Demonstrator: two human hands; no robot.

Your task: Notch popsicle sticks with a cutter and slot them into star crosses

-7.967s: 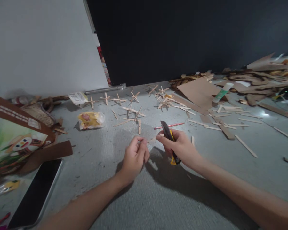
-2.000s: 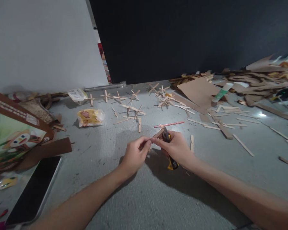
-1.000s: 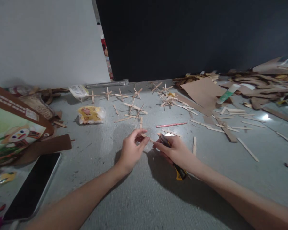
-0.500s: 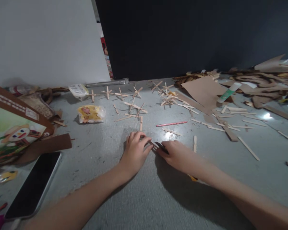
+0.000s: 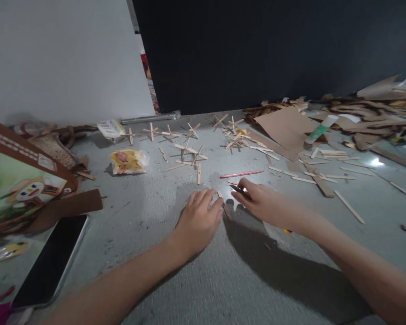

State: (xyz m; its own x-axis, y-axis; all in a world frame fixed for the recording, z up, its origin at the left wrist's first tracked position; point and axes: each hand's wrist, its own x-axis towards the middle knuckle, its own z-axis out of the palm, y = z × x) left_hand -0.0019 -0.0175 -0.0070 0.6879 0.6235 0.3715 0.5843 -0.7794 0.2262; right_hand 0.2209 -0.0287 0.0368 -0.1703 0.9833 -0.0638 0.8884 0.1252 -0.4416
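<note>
My left hand (image 5: pixel 200 219) rests low on the grey floor, fingers bent. Its thumb and fingertips press at the middle of a thin wooden craft stick (image 5: pixel 227 212), whose two ends stick out past them. My right hand (image 5: pixel 260 198) is closed around a utility knife (image 5: pixel 241 191); the black front end points left toward the stick, and most of the yellow-and-black handle is hidden under the palm. Just beyond the knife, another craft stick (image 5: pixel 232 182) lies partly covered by the right hand. A red patterned pencil (image 5: pixel 242 174) lies farther off.
Several crossed-stick pieces (image 5: pixel 191 153) stand beyond my hands. To the right are loose craft sticks (image 5: pixel 331 153), a glue stick (image 5: pixel 321 129) and cardboard (image 5: pixel 280 128). On the left lie a phone (image 5: pixel 50 262), a yellow packet (image 5: pixel 128 162) and a printed box (image 5: pixel 23 176).
Earlier both hands held a stick in the air with the knife in the right. Now the stick is down at the floor under my left fingertips, and my right hand has moved right and away.
</note>
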